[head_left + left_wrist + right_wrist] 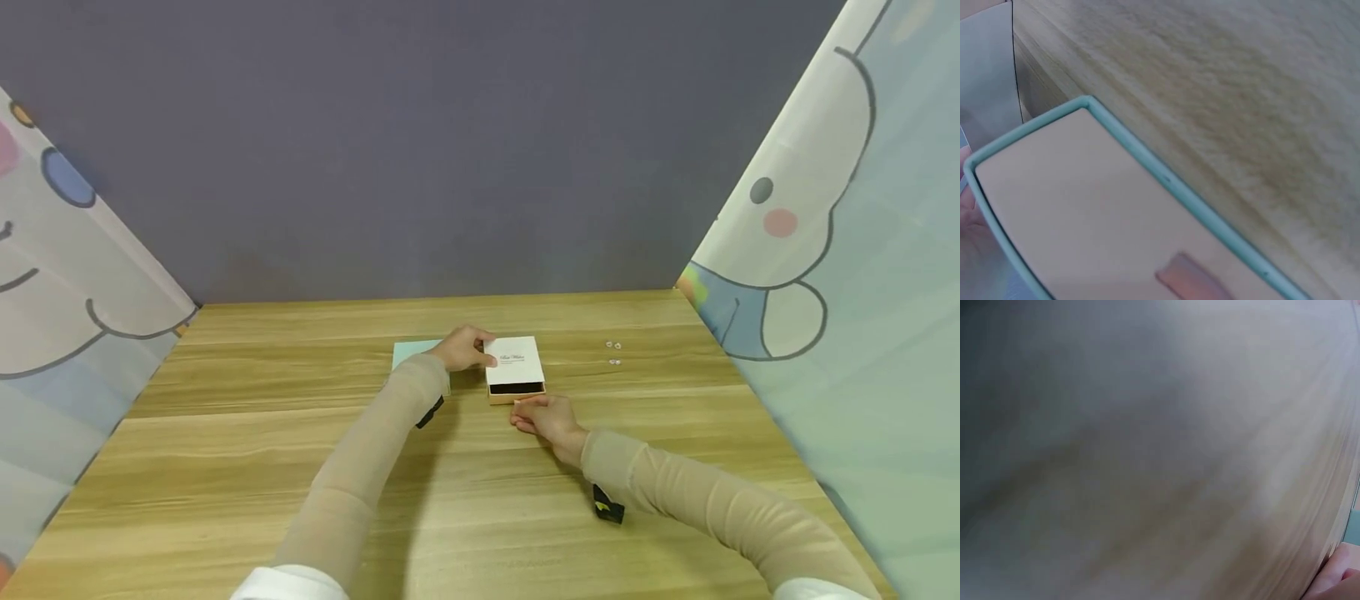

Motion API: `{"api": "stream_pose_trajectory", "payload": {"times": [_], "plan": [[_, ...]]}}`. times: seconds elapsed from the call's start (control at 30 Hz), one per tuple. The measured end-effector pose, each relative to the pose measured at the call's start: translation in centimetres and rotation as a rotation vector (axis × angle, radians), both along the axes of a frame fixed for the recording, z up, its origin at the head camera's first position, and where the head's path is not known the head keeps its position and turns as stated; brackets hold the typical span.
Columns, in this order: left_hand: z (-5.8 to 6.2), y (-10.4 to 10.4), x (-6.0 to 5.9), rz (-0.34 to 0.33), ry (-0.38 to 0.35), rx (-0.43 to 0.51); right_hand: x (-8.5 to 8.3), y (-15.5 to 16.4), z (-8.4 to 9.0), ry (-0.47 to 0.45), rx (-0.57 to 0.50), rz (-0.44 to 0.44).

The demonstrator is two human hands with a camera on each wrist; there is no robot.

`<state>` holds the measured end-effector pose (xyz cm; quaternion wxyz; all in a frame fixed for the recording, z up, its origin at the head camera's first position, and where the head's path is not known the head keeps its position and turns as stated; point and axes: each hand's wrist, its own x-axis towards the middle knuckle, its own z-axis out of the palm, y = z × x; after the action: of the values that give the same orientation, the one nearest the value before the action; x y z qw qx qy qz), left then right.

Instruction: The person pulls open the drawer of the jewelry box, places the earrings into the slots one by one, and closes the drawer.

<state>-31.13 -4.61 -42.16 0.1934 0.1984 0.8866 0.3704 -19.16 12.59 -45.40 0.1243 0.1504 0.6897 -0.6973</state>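
A small white slide-out box (514,358) with printed lettering on its top lies on the wooden table in the head view. Its tan drawer (517,399) is pulled out a little at the near side, showing a black inside. My left hand (463,347) grips the box's left side, thumb and fingers apart along that edge. At the drawer's front my right hand (547,417) pinches the edge with bent fingers. Under my left wrist lies a teal-rimmed flat piece (1129,137), its smooth face looking like a mirror. The right wrist view is mostly blurred.
Several tiny pale pieces (614,345) lie on the table (270,467) to the right of the box. A dark grey wall (450,150) rises behind the table. Cartoon-printed curtains (862,433) hang along both sides.
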Motion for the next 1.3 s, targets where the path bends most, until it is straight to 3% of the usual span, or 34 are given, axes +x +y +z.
{"api": "stream_pose_trajectory", "payload": {"times": [0.33, 0.93, 1.3], "plan": [[-0.2, -0.2, -0.1, 0.004, 0.000, 0.025, 1.0, -0.1, 0.1, -0.012, 0.037, 0.008], [-0.1, 0.0, 0.3, 0.025, -0.023, 0.053, 2.6, -0.2, 0.3, -0.002, 0.011, -0.029], [-0.1, 0.0, 0.4, 0.028, -0.021, 0.038, 3.8, 0.1, 0.3, 0.047, -0.031, 0.027]]}}
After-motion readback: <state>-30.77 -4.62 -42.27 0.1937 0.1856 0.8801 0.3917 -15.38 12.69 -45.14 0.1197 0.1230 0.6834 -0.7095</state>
